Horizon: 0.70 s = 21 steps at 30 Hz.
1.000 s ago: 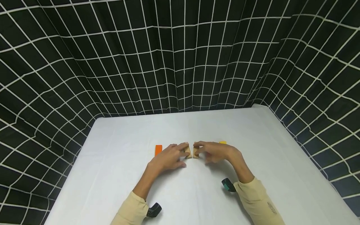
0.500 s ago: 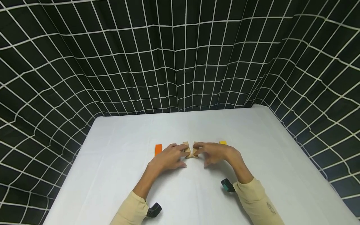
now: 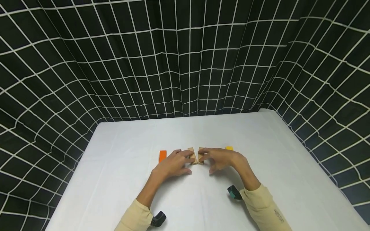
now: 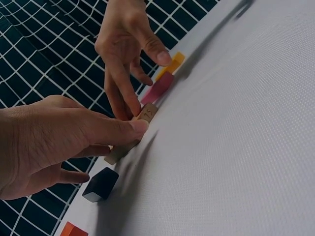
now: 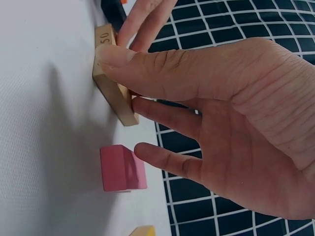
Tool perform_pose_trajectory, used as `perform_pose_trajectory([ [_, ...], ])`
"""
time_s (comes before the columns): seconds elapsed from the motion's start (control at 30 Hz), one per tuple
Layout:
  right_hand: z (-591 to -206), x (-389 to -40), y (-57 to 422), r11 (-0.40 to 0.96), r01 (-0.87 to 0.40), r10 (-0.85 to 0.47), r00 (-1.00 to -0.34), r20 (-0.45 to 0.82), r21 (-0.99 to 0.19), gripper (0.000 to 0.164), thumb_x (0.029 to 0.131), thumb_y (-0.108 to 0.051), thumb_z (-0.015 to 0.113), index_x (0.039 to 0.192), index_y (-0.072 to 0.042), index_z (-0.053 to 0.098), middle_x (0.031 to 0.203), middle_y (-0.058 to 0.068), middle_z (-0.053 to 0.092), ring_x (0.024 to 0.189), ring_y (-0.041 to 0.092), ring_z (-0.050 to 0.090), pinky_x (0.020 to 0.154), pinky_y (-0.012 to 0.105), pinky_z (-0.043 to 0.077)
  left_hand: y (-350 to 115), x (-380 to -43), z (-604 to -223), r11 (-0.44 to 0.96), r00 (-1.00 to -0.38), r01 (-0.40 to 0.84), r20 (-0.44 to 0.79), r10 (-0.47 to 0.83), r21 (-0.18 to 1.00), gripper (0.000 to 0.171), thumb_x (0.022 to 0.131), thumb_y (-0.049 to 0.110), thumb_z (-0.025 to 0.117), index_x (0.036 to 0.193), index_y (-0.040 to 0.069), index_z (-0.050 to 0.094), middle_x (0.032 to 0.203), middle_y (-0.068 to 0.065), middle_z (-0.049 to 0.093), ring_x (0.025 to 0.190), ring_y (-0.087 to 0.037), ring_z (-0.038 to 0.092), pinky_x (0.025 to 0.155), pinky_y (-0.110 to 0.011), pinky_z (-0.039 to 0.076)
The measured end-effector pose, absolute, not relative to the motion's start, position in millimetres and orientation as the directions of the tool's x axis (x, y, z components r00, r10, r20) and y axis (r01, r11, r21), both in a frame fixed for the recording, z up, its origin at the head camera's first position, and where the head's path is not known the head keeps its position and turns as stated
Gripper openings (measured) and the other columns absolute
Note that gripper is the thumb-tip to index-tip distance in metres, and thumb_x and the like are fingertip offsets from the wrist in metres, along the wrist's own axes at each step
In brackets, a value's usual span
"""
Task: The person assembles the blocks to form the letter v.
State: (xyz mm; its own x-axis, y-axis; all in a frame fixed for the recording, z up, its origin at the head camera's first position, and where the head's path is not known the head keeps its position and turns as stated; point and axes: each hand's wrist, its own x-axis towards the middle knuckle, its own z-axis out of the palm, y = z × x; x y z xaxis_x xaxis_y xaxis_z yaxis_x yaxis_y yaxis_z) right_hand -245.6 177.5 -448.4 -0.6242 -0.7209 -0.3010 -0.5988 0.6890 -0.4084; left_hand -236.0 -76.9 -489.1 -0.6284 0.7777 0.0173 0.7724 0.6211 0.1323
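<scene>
Orange block (image 3: pixel 162 155) far left, then black block (image 4: pixel 101 184). Left hand (image 3: pixel 172 163): fingers spread, touching left wooden block (image 3: pixel 192 156), thumb clear of it. Right wooden block (image 3: pixel 200 154) is just beside it; near ends close in a V, mid-table (image 3: pixel 130 138). Right hand (image 3: pixel 221 158): fingertips on that block, thumb apart. Pink block (image 5: pixel 114 168) next, yellow block (image 3: pixel 229 148) last.

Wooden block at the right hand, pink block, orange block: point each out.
Wooden block (image 3: pixel 200 155): head view, uncovered middle.
Pink block (image 5: pixel 112 168): right wrist view, middle of its brighter face.
Orange block (image 3: pixel 162 156): head view, middle of the visible part.
</scene>
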Motion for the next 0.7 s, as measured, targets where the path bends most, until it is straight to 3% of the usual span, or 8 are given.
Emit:
perform_pose_trajectory([
  [0.7,-450.0,-246.2,177.2,0.690,-0.614,-0.722,-0.621,-0.306,-0.384,0.057,0.083,-0.017,0.089,0.136,-0.015,0.069,0.164,0.017,0.043,0.152,0.041,0.044,0.123,0.056,0.041,-75.7,-231.8,-483.8,0.638,-0.640,0.763,-0.018,0.768,0.105,0.049,0.095,0.043,0.075,0.137,0.019,0.070,0.155,-0.005,0.056,0.149,-0.020,0.049,0.118,-0.055,0.046],
])
